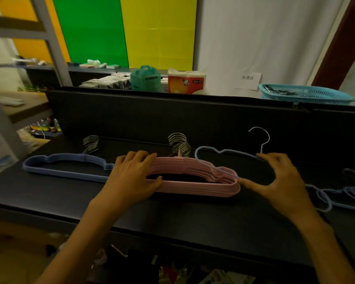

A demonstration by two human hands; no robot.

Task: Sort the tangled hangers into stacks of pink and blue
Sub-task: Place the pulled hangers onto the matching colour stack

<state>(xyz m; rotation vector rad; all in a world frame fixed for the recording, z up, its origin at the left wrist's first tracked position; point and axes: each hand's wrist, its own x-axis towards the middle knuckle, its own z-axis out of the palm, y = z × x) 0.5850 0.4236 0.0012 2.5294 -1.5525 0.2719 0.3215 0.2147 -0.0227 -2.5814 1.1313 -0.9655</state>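
Note:
A stack of pink hangers (195, 188) lies in the middle of the black table (172, 218), hooks pointing away. My left hand (131, 177) grips its left end, fingers over the top bar and thumb on the lower bar. A stack of blue hangers (66, 163) lies to the left. My right hand (279, 181) holds a single light blue hanger (223, 152) whose left end lies over the pink stack's right end; fingers rest on its top bar near the hook, thumb on its lower bar. More tangled blue hangers (344, 195) lie at the right edge.
A black upright panel (172, 115) bounds the table at the back. Behind it stand a turquoise basket (307, 95), a paper roll pack (186, 82) and a green container (146, 78). Shelving stands at the left.

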